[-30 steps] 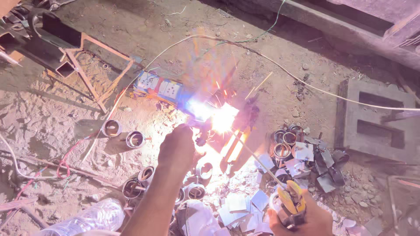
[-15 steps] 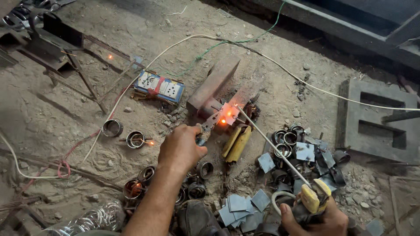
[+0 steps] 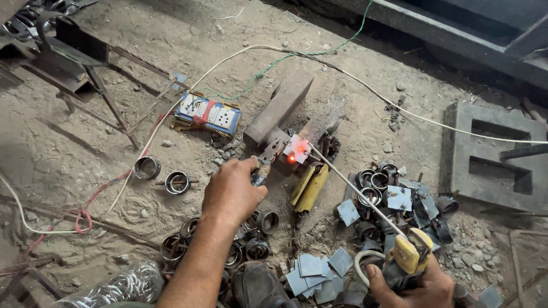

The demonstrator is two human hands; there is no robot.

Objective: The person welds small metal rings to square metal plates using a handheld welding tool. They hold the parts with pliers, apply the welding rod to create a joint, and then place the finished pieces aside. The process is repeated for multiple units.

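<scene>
The small square grey steel plate [image 3: 298,149], glowing red at one spot, sits on the dirt floor against the rusty steel block [image 3: 281,107], well beyond both hands. Nearer, the right hand [image 3: 412,285] is wrapped tight round the yellow-jawed electrode holder [image 3: 412,254], its thin rod [image 3: 354,191] touching the plate, and the left hand [image 3: 233,191] is closed on worn pliers [image 3: 264,162] gripping the piece. A clean weld likely needs steady pliers and a short, even arc.

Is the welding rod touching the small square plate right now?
Yes, the welding rod tip meets the square plate beside a red-hot glowing spot.
</scene>
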